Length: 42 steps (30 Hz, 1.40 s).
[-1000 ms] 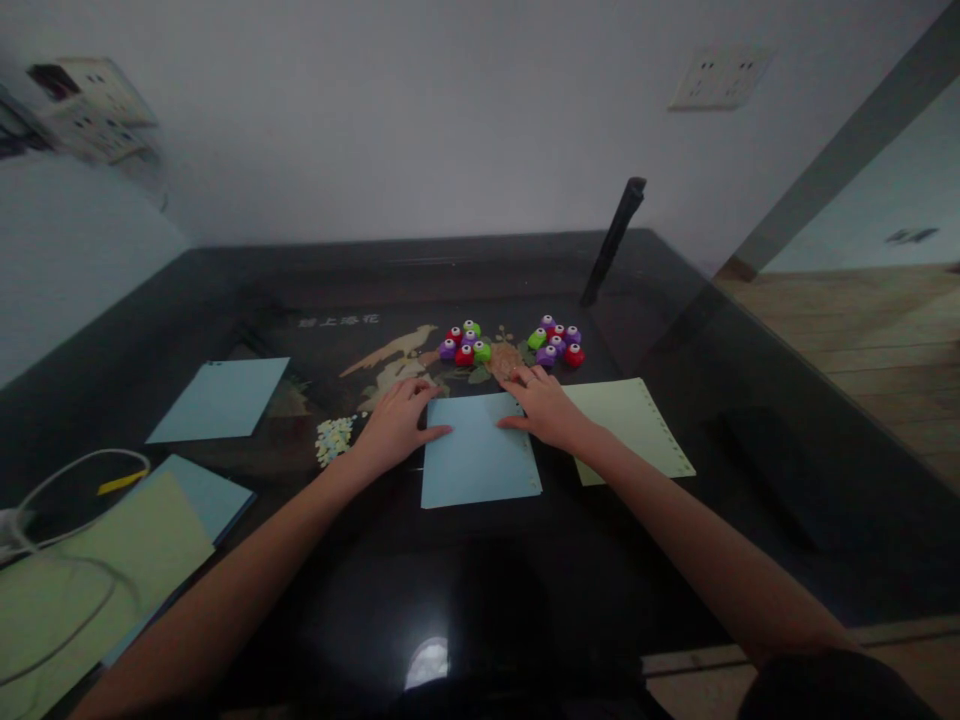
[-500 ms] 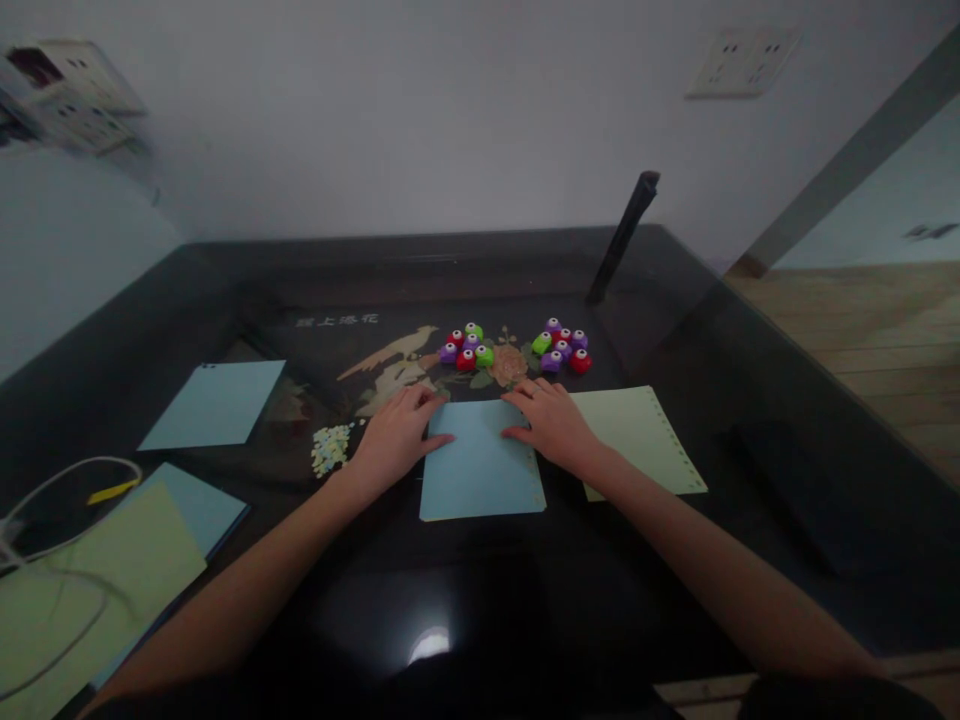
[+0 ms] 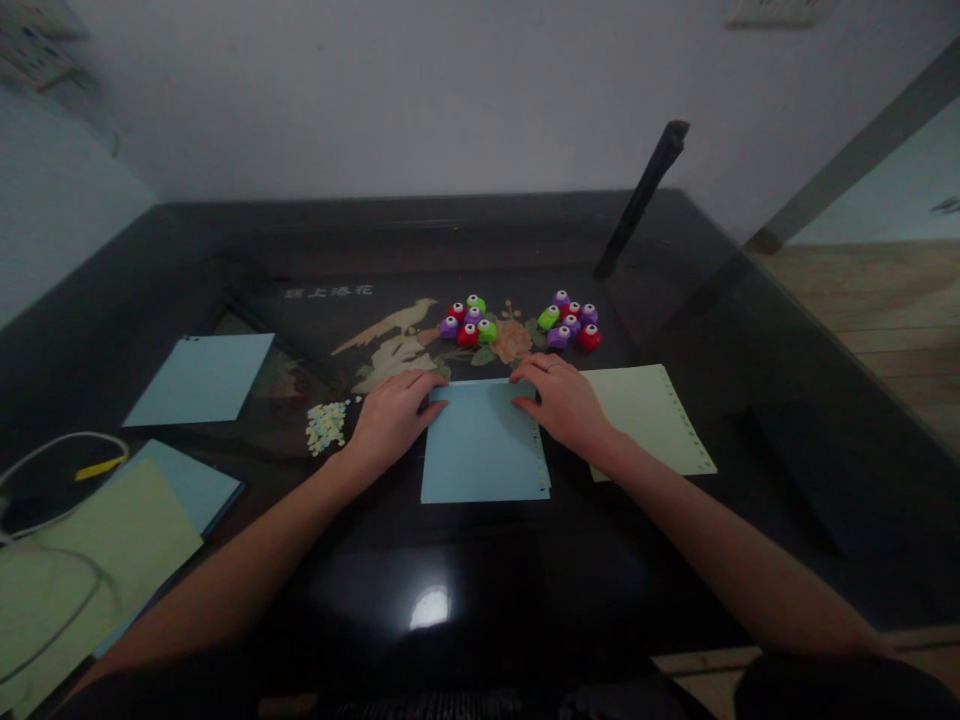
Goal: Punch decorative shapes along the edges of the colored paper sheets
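Head view: the blue sheets (image 3: 486, 445) appear lightly gripped at their far corners by the left hand (image 3: 394, 412) and right hand (image 3: 568, 402), seemingly being squared; even edge pressure is called for.

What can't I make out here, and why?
All in the head view:
Anything under the blue sheet: covered by it.
Pale green sheet, left part: behind the right hand.
Cable: cut off by left edge.
Right wall socket: top cut off by upper edge.
Tiny pale bits: too small to identify.
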{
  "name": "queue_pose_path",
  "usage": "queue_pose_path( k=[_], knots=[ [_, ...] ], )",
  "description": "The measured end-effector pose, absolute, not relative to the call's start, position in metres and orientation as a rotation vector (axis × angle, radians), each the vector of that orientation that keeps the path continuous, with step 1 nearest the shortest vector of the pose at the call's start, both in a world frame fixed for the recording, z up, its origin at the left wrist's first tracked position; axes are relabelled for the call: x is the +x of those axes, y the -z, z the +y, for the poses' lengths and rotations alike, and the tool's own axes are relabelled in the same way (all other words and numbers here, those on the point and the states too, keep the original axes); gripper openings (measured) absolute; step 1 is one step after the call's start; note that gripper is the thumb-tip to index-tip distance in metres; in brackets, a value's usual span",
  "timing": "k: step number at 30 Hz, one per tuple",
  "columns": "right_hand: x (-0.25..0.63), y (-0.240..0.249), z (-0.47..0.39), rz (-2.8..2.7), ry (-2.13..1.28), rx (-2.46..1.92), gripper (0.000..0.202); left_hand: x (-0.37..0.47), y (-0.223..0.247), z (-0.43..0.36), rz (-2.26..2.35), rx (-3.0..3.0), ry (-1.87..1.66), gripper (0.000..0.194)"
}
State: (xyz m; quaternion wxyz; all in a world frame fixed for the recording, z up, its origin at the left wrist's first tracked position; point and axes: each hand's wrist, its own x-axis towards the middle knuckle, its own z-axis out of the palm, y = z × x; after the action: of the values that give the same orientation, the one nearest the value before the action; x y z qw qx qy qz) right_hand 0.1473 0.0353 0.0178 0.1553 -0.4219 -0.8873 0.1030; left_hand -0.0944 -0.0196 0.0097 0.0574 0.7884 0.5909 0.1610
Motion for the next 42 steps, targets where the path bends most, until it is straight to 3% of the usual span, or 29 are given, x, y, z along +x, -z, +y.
queue_pose_path(
  k=[4, 11, 14, 18, 26, 35, 42],
  knots=[
    [0.152, -0.019, 0.044, -2.264, -0.781, -1.175, 0.010, -0.099, -0.012, -0.015, 1.800, 2.111, -0.657, 0.015],
    [0.163, -0.024, 0.053, -1.849, -1.658, -1.120, 0.025, -0.105, -0.023, -0.009, 1.669, 1.661, -0.895, 0.017],
    [0.164, -0.026, 0.052, -1.766, -1.826, -1.079, 0.022, -0.107, -0.026, -0.008, 1.620, 1.529, -0.967, 0.020],
    [0.163, -0.030, 0.051, -1.786, -1.816, -1.112, 0.014, -0.107, -0.029, -0.009, 1.610, 1.450, -1.051, 0.021],
    [0.165, -0.041, 0.049, -1.774, -1.765, -1.100, 0.019, -0.104, -0.032, -0.012, 1.572, 1.403, -1.098, 0.025],
    [0.169, -0.045, 0.053, -1.700, -1.662, -1.119, 0.020, -0.092, -0.035, -0.020, 1.399, 1.381, -0.948, 0.035],
    [0.171, -0.050, 0.050, -1.710, -1.644, -1.128, 0.019, -0.087, -0.034, -0.024, 1.355, 1.334, -0.932, 0.029]
  ],
)
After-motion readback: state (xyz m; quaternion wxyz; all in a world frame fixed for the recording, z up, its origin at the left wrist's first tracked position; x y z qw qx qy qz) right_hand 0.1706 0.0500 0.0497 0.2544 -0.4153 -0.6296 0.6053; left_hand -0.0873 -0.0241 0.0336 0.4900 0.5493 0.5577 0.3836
